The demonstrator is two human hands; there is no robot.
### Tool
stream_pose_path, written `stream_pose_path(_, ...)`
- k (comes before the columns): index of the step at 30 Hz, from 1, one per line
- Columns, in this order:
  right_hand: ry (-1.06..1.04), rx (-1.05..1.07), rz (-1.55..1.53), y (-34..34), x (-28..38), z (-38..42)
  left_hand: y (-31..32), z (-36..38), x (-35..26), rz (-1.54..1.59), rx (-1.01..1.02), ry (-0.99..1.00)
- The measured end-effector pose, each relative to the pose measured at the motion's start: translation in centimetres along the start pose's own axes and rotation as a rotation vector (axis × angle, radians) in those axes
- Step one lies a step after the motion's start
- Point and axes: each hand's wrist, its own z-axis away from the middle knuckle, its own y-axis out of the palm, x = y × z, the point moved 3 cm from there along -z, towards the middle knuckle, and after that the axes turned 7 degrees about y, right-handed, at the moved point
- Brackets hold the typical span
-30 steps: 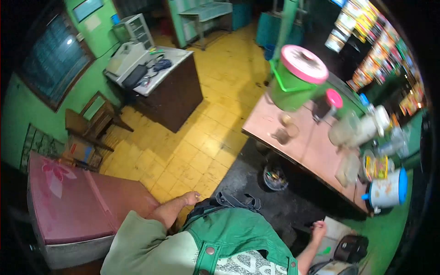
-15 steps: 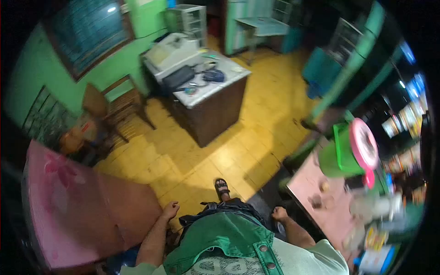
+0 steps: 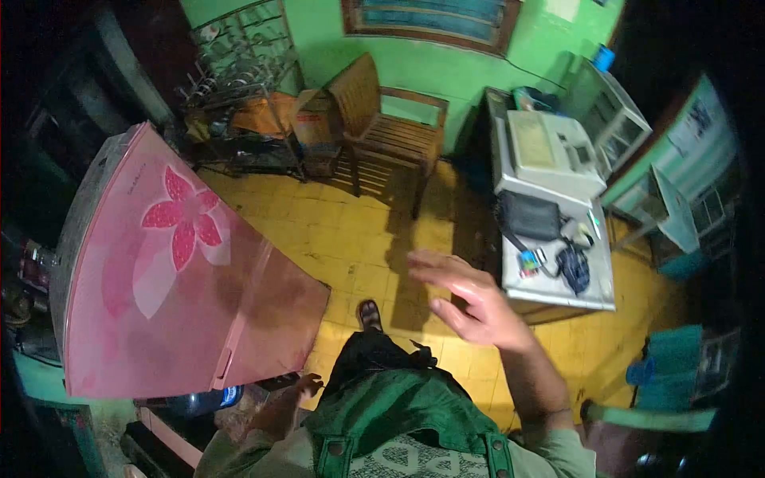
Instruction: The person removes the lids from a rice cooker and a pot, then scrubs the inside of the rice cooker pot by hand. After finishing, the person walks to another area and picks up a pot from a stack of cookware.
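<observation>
My right hand (image 3: 474, 307) is raised in front of me over the yellow floor, fingers stretched out and thumb apart, with nothing in it. Low at my left side hangs my left hand (image 3: 307, 386), small in view, its fingers loosely apart and no object seen in them. Closest to it is a pink refrigerator (image 3: 191, 263) with a flower print and a grip (image 3: 227, 354) along its door edge. I cannot see the left hand touching the refrigerator. A green apron (image 3: 398, 406) covers my front.
Ahead stand a wooden chair (image 3: 398, 131), a cardboard box (image 3: 313, 119) and a dish rack (image 3: 239, 80). To the right, a white-topped counter (image 3: 530, 279) carries a black bag (image 3: 531, 217) and a dark cloth-like bundle (image 3: 572, 267). Yellow floor tiles (image 3: 319, 219) lie between.
My view has swung left, bringing the refrigerator and chair nearer the middle and taking the green bucket out of sight. My right hand has risen and opened; my left hand has loosened.
</observation>
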Motion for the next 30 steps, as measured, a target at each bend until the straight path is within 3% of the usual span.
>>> stream_pose_path(3,-0.449,0.27,-0.278,-1.6,6.2,-9.9,-2.1,-3.7,-1.7,0.047,0.007,-0.031)
stream_pose_path(5,-0.674,0.38,-0.343,0.0,5.9,-16.7,-5.6,-7.5,-4.3,0.067,-0.011,-0.003)
stream_pose_path(8,-1.022,0.219,-0.579,2.6,4.6,-23.0,-13.4,-13.3,-9.6,0.119,-0.091,0.062)
stream_pose_path(9,-0.648,0.537,-0.725,2.4,4.1,-25.5,-16.5,-15.2,-12.1,0.147,-0.13,0.094)
stream_pose_path(12,-0.284,1.126,-1.266,5.9,0.4,-30.6,-25.4,-19.2,-19.3,0.29,-0.265,0.183)
stream_pose_path(13,-0.554,0.817,-0.913,4.6,0.8,-35.3,-28.1,-20.1,-21.3,0.345,-0.305,0.204)
stream_pose_path(14,-0.661,0.701,-0.745,4.5,0.4,-38.6,-30.6,-20.8,-23.2,0.397,-0.343,0.22)
stream_pose_path(17,-0.689,0.735,-0.394,5.3,-3.8,-47.0,-36.2,-22.9,-24.3,0.516,-0.455,0.214)
stream_pose_path(18,-0.616,0.909,-0.276,5.9,-6.3,-49.8,-37.2,-23.8,-23.6,0.543,-0.487,0.191)
stream_pose_path(19,-0.591,1.077,-0.38,7.2,-10.2,-52.7,-37.9,-24.0,-21.7,0.571,-0.52,0.15)
stream_pose_path(21,-0.21,1.289,-0.64,12.2,-20.9,-58.2,-38.3,-24.6,-18.5,0.613,-0.585,0.044)
stream_pose_path(23,0.251,1.298,0.116,18.0,-26.7,-62.3,-36.5,-24.3,-15.2,0.654,-0.631,-0.114)
stream_pose_path(24,0.255,1.1,0.989,20.2,-27.4,-65.4,-35.9,-23.8,-13.9,0.671,-0.637,-0.201)
stream_pose_path(25,0.194,1.13,0.994,21.8,-30.1,-67.3,-34.7,-23.1,-13.3,0.695,-0.639,-0.29)
stream_pose_path(26,-0.194,1.115,0.582,23.9,-33.2,-68.4,-33.9,-22.5,-13.4,0.727,-0.632,-0.366)
stream_pose_path(28,-0.571,1.066,0.112,27.3,-31.7,-73.6,-33.4,-21.6,-14.9,0.82,-0.634,-0.469)
stream_pose_path(30,-0.447,1.046,0.116,30.5,-29.1,-80.3,-34.2,-21.7,-17.0,0.944,-0.674,-0.534)
